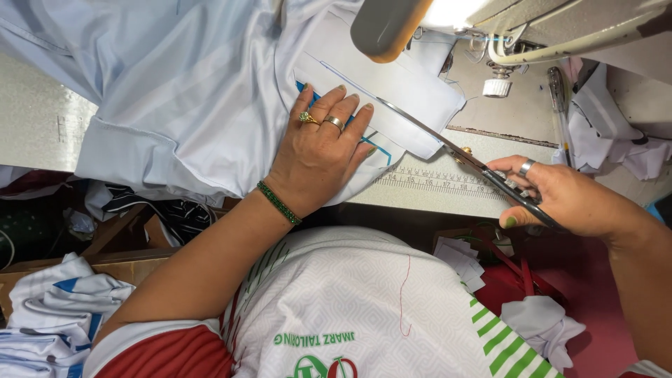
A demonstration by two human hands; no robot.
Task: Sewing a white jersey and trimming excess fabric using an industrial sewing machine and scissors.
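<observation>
Fingers, left: spread flat and released on the white fabric piece (392, 91), my left hand (318, 157) pressing it to the table (434, 192) — nothing gripped.
Fingers, right: clenched through the handles of the scissors (462, 155), my right hand (570, 199) holding them off to the right of the cloth.
Scissors axis: long blades run on a diagonal, from my right hand up and leftward, tips ending just beside my left fingertips.
Cloth position: it lies up and to the left of my right hand, under the left one, with a blue drawn line (374, 143) showing near the blades.
Nearer hand: the left is on the cloth — the right reaches it only through the blades.
Around: pale blue shirt (175, 91) bunched at left; sewing machine (532, 28) above; printed ruler strip (437, 180) along the table edge.
</observation>
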